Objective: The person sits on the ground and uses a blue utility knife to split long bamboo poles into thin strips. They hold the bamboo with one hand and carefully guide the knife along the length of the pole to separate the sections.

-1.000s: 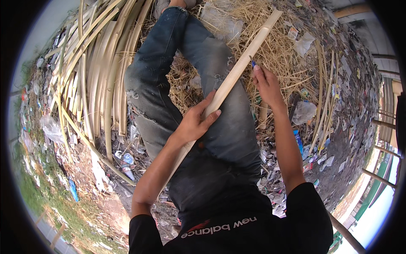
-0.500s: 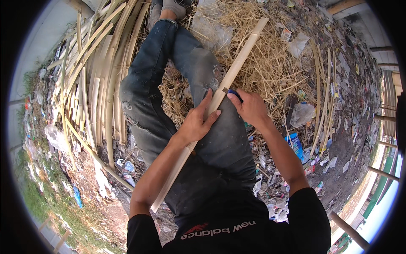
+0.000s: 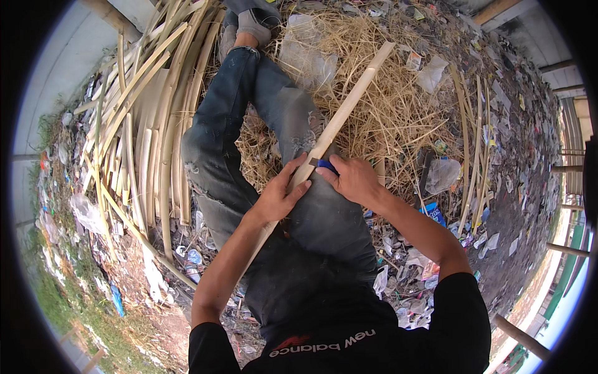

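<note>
A long pale bamboo strip [image 3: 349, 105] lies slantwise across my right thigh, its far end up over the straw and its near end under my left forearm. Thumb and fingers of my left hand [image 3: 279, 194] close around the strip from both sides. Just right of it, my right hand [image 3: 355, 179] grips a knife with a blue handle [image 3: 326, 164]. The short dark blade rests against the strip close to my left fingertips. Most of the handle is hidden in my right fist.
Split bamboo strips [image 3: 149, 137] are heaped to my left. Dry shavings [image 3: 386, 112] cover the ground ahead, with a few thin strips [image 3: 478, 149] at the right. Litter and plastic scraps [image 3: 442, 174] are strewn around. A wooden post [image 3: 520, 336] stands at the lower right.
My right hand with the knife has drawn down along the strip toward me, close to my left hand. The strip's far end sits slightly lower in view.
</note>
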`<state>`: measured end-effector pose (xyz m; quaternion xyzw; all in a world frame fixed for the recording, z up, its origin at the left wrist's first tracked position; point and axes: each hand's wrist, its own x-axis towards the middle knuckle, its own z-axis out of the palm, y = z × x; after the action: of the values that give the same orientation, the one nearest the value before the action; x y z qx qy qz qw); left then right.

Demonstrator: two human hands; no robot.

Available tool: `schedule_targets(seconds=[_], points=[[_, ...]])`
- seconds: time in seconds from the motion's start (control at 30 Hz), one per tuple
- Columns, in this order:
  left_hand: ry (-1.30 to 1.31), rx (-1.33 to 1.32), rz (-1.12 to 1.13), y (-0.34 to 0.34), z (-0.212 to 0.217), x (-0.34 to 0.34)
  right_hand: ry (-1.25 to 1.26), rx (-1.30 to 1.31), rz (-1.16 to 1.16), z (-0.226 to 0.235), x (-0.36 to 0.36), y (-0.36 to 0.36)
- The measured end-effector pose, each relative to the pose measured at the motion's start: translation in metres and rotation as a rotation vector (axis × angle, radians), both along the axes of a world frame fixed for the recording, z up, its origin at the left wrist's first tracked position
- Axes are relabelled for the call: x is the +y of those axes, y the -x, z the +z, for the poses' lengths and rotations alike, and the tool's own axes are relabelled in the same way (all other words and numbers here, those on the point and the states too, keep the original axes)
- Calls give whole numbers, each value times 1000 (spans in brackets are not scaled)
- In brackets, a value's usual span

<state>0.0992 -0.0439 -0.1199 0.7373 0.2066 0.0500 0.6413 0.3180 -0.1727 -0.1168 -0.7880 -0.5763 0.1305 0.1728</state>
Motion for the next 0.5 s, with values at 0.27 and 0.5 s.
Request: schedule_targets(seconds=[0.27, 0.5], points=[[97, 42, -65, 15, 9, 10, -53, 76, -288, 3, 12, -68], [26, 32, -69, 41, 2, 9, -12, 85, -306, 5, 20, -98]])
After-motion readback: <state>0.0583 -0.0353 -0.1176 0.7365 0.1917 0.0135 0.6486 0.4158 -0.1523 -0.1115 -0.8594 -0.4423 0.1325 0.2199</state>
